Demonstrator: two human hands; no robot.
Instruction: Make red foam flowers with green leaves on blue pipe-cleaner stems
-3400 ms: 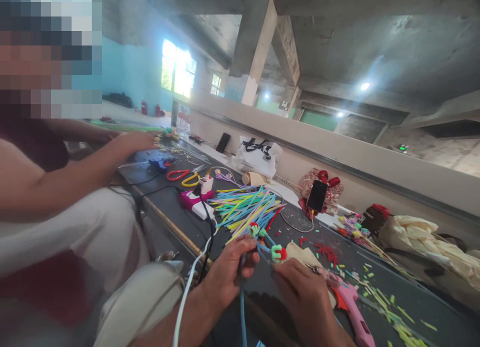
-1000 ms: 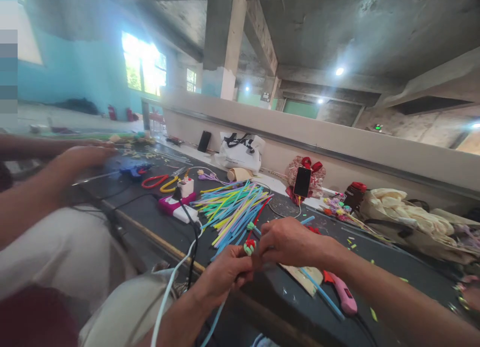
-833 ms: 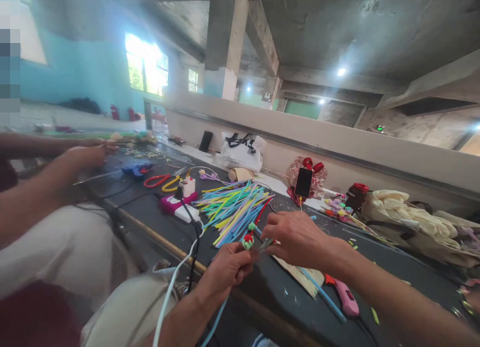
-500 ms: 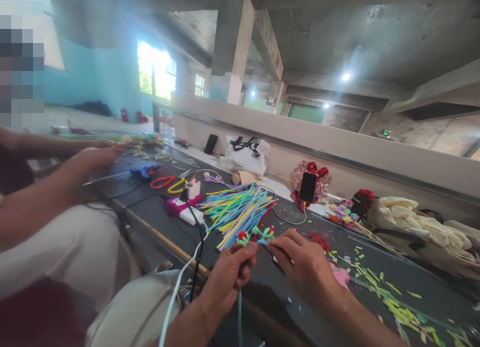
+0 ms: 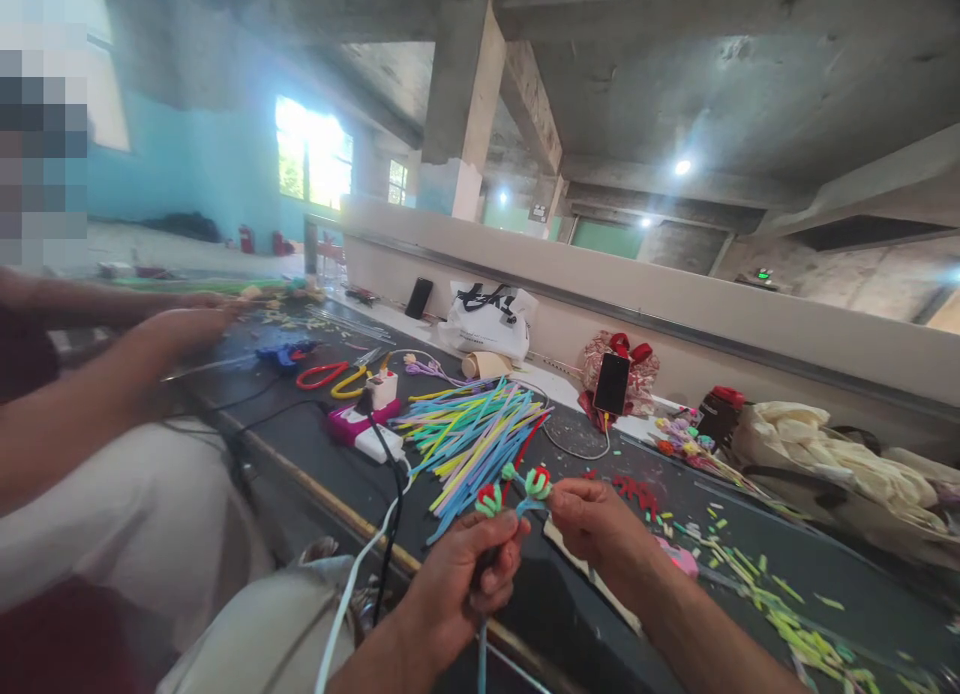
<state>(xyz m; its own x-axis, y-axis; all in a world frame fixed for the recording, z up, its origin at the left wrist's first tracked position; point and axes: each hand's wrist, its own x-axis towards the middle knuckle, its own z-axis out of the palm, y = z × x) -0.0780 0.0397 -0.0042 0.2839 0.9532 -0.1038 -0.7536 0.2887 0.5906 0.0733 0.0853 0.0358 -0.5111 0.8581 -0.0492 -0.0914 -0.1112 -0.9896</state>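
My left hand (image 5: 466, 566) is closed around the light-blue stem of a pipe-cleaner flower sprig; the stem hangs below the fist. Above the fingers stand two red-and-green flower heads, a left one (image 5: 489, 499) and a right one (image 5: 538, 482). A small green bud (image 5: 509, 471) sits between them. Beside the right flower head, my right hand (image 5: 596, 522) is closed with thumb and forefinger pinched at its edge, near a short blue pipe-cleaner piece (image 5: 529, 507). Exactly what that pinch grips is partly hidden.
Loose coloured pipe cleaners (image 5: 472, 439) lie behind my hands. Left of them are a power strip (image 5: 367, 429) with cords and scissors (image 5: 349, 379). A phone (image 5: 611, 382), finished flowers (image 5: 684, 439) and cut scraps (image 5: 787, 614) lie to the right. Another person's arms (image 5: 127, 359) work at left.
My right hand has shifted slightly down and back from the sprig, so the right flower head shows more fully. My left hand keeps its hold, a little lower in view.
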